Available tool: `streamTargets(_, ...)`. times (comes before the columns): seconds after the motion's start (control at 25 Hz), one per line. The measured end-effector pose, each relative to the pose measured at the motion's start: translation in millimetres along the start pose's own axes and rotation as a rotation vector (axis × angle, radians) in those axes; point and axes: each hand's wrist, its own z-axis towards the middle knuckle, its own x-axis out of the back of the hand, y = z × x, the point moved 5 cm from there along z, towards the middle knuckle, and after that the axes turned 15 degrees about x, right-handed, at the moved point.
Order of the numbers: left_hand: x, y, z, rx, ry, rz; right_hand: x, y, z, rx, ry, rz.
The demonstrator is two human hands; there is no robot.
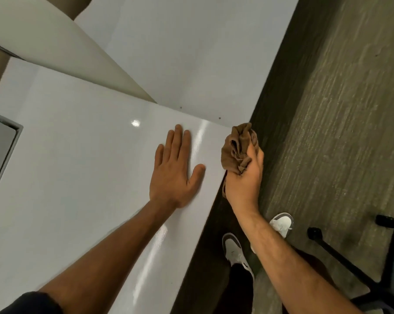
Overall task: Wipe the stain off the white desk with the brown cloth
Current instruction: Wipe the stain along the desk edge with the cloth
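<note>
The white desk (82, 168) fills the left and middle of the head view, glossy with light streaks. My left hand (174, 171) lies flat on it, palm down, fingers together, close to the desk's right edge. Just off that edge my right hand (246, 180) grips the crumpled brown cloth (238, 146), which bunches above my fingers at the desk's corner. Two small dark specks (181, 107) (219, 118) show on the adjoining white desk beyond the seam. I see no clear stain on the near desk.
A beige divider panel (62, 53) runs diagonally at the back. A grey cable hatch (1, 148) sits at the desk's left. Carpet floor (339, 109) lies right, with my white shoes (237, 252) and a black chair base (377, 264).
</note>
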Motion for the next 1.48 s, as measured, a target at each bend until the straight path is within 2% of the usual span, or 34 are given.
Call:
streamTargets(0.12,0.5,-4.4,-1.7,0.070,0.005,-0.032,4.3,-3.2,13.3,0.001,0.012,0.075)
streamTargets(0.28,0.0,-9.8,2.4,0.337,0.015,-0.138,18.0,9.8,63.5,-0.187,-0.091,0.177)
streamTargets(0.4,1.3,-3.6,15.1,0.566,0.073,-0.189,16.1,21.3,127.9,-0.407,-0.287,0.218)
streamTargets(0.52,2.7,2.8,14.0,0.607,0.086,-0.183,-3.1,32.7,191.8,-0.476,-0.543,0.131)
streamTargets(0.72,5.7,6.0,15.8,0.620,0.056,-0.150,-102.3,24.6,235.6,-0.332,-1.071,0.242)
streamTargets(0.88,6.1,5.1,17.5,0.633,0.043,-0.142,-166.5,-1.7,200.4,-0.274,-1.256,0.291)
streamTargets(1.0,4.6,3.3,16.4,0.636,0.048,-0.134,-170.9,-4.7,185.1,-0.262,-1.237,0.314)
streamTargets(1.12,1.4,0.3,16.8,0.635,0.051,-0.135,-159.3,2.8,187.2,-0.328,-1.191,0.375)
streamTargets(1.28,-0.7,-0.1,16.8,0.644,0.052,-0.136,-123.1,25.1,175.5,-0.488,-1.036,0.376)
streamTargets(1.48,0.2,0.6,16.4,0.640,0.043,-0.122,-57.6,61.7,158.3,-0.672,-0.949,0.325)
